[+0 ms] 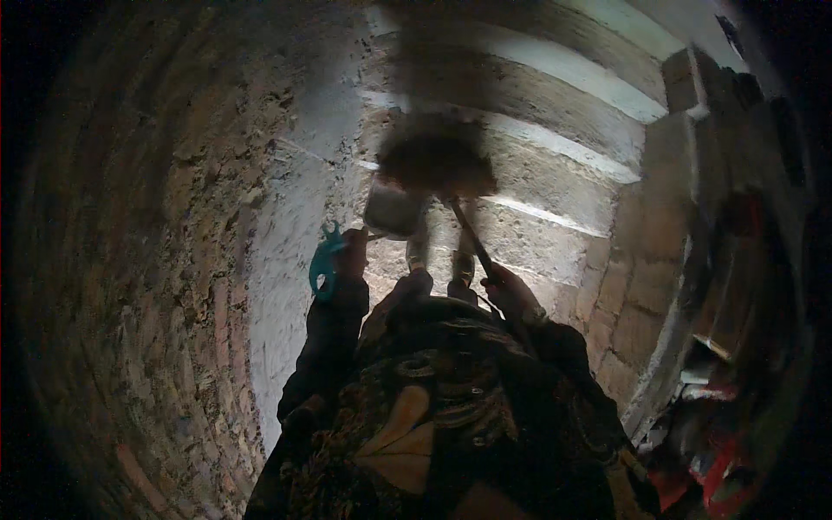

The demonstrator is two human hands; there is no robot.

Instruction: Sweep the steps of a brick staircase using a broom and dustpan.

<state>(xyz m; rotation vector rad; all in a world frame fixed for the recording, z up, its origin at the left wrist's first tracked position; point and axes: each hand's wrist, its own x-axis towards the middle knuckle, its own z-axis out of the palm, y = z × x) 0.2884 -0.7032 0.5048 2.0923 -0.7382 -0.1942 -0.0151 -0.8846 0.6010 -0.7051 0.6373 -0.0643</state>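
Observation:
My right hand is closed round the stick of a broom, which slants up and forward. The broom's dark, wide head is blurred and lies over the pale steps ahead of my feet. My left hand is closed round the thin handle of a dark grey dustpan, just left of and below the broom head. A teal curved plastic piece sits against the outer side of my left hand; I cannot tell whether it is held or attached.
Stone steps with bright edges rise ahead. A rough brick-and-plaster wall stands close on the left. To the right runs a low brick wall, with red and dark items beyond it. My feet are on the steps.

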